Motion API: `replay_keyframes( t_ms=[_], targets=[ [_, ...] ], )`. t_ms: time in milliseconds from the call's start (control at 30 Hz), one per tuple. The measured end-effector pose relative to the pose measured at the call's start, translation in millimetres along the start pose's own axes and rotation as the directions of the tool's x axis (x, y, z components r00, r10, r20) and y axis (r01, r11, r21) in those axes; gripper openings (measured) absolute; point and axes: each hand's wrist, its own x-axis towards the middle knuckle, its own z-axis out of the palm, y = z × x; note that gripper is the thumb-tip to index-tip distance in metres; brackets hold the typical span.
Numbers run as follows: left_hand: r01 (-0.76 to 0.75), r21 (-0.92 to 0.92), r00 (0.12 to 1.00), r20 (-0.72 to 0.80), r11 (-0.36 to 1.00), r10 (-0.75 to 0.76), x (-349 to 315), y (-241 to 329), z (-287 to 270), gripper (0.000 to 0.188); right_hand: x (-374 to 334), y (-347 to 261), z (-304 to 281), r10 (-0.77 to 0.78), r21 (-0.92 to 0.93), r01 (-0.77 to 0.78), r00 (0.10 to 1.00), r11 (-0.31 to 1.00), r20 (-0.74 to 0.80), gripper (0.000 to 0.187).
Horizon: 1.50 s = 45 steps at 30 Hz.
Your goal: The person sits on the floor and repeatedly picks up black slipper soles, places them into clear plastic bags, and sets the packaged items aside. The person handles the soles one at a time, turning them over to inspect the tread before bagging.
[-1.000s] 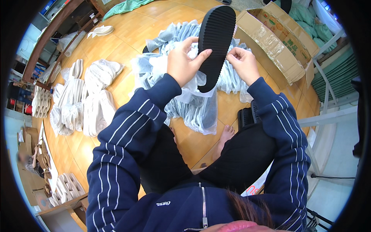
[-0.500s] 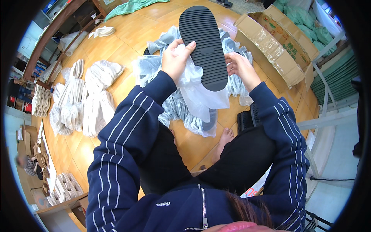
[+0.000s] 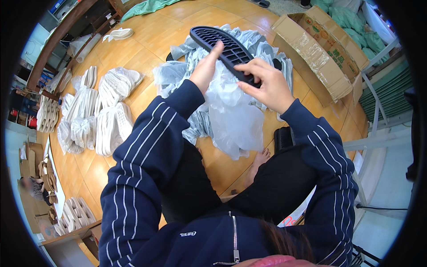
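A black shoe sole (image 3: 232, 50) is tilted up in front of me, its hollow grid-ribbed face showing. My left hand (image 3: 206, 67) is closed on the sole's left edge, thumb laid against the ribs. A crumpled clear plastic bag (image 3: 235, 122) hangs below that hand; whether its fingers also hold the bag is hidden. My right hand (image 3: 267, 83) pinches the sole's lower right end between thumb and fingers. Behind and beneath lies a heap of soles in clear plastic (image 3: 260, 39) on the floor.
Bundles of whitish soles in plastic (image 3: 116, 84) lie to the left on the tiled floor (image 3: 171, 20). An open cardboard box (image 3: 307, 55) stands at the right. Black soles (image 3: 283, 139) rest beside my right knee. A metal frame (image 3: 378, 104) rises at far right.
The sole has turned from its ridged underside to its hollow grid side and tipped lower. My right hand has gone from beside the edge to gripping its lower end.
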Motion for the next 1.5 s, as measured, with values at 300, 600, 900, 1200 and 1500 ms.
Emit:
replay_keyframes(
  t_ms=[300, 600, 900, 1200, 1500],
  targets=[
    [-0.118, 0.131, 0.993, 0.041, 0.984, 0.114, 17, -3, -33, 0.035, 4, 54, -22, 0.374, 0.52, -0.172, 0.874, 0.836, -0.311, 0.026],
    [-0.164, 0.331, 0.986, 0.079, 0.929, 0.146, -6, -5, 19, 0.05, -9, 46, 2, 0.113, 0.155, -0.082, 0.973, 0.985, -0.2, 0.087],
    [-0.26, 0.703, 0.955, 0.286, 0.662, 0.071, 11, 2, -29, 0.051, -36, 117, -34, 0.289, -0.074, -0.284, 0.955, 0.956, 0.067, 0.069],
    [-0.009, 0.387, 0.989, -0.131, 0.922, 0.064, 3, 12, -51, 0.049, -297, 130, -4, 0.506, -0.318, -0.721, 0.671, 0.615, -0.542, 0.063],
    [-0.118, 0.47, 0.92, -0.28, 0.875, 0.274, 5, 29, -58, 0.038, -340, 135, 9, 0.658, -0.533, -0.792, 0.575, 0.298, -0.487, 0.046]
  ],
)
